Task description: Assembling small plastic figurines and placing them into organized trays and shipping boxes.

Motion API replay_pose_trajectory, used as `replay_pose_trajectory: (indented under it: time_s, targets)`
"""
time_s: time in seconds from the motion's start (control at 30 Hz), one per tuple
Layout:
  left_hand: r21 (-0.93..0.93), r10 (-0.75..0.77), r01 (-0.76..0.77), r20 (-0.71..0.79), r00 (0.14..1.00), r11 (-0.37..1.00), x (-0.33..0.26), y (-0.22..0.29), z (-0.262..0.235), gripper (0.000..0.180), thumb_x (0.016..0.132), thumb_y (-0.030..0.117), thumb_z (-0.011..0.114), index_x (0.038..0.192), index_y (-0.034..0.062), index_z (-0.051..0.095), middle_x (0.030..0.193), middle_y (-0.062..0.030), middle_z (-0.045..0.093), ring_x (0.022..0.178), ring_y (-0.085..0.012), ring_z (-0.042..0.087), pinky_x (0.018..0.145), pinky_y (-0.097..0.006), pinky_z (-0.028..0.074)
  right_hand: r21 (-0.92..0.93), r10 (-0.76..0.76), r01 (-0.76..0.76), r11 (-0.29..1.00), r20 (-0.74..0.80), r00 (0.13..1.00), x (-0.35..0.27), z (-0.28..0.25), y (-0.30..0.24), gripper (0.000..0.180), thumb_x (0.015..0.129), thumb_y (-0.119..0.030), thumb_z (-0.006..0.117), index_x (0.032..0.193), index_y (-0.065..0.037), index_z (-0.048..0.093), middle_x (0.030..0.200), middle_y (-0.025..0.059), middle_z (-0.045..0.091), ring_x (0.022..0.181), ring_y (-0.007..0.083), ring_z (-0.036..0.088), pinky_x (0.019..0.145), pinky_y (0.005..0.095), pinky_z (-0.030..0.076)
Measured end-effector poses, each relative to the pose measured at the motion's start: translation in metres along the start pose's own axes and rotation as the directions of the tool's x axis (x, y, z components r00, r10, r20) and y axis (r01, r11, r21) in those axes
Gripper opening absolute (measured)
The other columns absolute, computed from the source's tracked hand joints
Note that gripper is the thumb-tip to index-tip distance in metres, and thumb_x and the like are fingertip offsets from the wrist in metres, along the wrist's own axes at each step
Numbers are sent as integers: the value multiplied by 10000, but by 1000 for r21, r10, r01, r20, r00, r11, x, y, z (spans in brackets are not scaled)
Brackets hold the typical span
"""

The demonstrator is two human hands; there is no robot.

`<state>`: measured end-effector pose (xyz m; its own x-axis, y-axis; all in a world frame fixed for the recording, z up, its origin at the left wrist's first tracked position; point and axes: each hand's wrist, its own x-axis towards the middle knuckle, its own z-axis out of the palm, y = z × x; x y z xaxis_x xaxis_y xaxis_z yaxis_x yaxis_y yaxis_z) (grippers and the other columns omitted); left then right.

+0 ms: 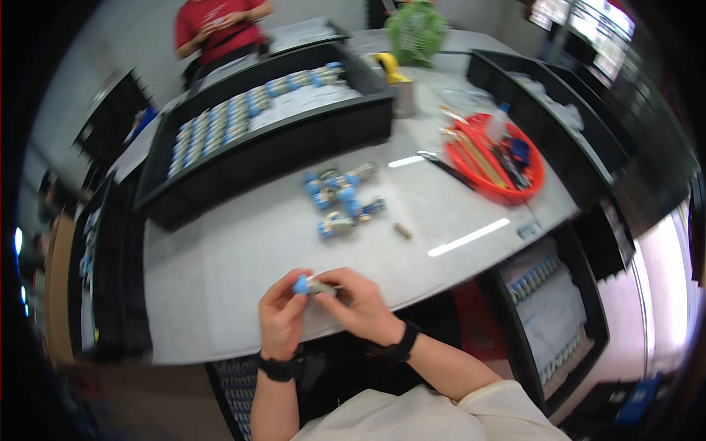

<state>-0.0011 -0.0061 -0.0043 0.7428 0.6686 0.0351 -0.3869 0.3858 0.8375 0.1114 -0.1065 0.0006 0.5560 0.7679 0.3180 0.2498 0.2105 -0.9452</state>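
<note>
Both hands (282,316) (359,303) hold a blue-ended part (302,284) between them.

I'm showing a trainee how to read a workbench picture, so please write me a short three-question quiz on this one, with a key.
1. Multiple choice: what do the left hand and the right hand hold between them?
a) a black pen
b) a small blue-ended part
c) a roll of tape

2. True or false: the red basket is to the left of the loose pile of parts on the table.

3. Fill in the blank: the wristbands on both of the person's wrists are ____ in colour.

Key: 1: b. 2: False; it is to the right of the pile. 3: black.
</note>
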Motion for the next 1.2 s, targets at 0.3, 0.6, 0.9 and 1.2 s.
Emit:
replay_pose_trajectory:
  time_s: [0.3,0.6,0.9,1.2]
  targets:
    - [294,35,-34,2,999,955,-4,2,16,331,886,113,465,1157,-68,407,1105,-173,503,1002,-254,492,902,-369,393,87,-111,149,985,-347,931,-32,-114,-7,258,728,52,586,976,-11,549,908,79,573,830,138,558,713,246,445]
    - [422,22,6,-61,998,907,-5,1,7,324,879,86,466,1154,-73,403,1113,-184,481,1044,-263,461,924,-380,378,-331,-282,-537,776,-943,175,-254,-419,38,199,710,-18,639,904,-46,604,873,46,630,771,116,594,668,235,480]
    - [495,76,-44,-45,996,868,0,-3,13,269,878,114,478,1086,-57,477,1029,-142,532,962,-223,507,880,-331,416,19,-209,-984,175,-976,-56,-438,-531,93,182,678,-38,589,853,-78,620,863,135,623,831,298,595,729,363,471]
    - [506,65,-21,-68,996,862,0,-4,23,259,859,142,516,1039,-45,507,988,-112,533,933,-208,484,857,-325,381,47,-81,-999,3,-996,-47,-446,-559,124,221,679,-13,570,881,-79,630,896,148,618,879,298,584,764,360,462]
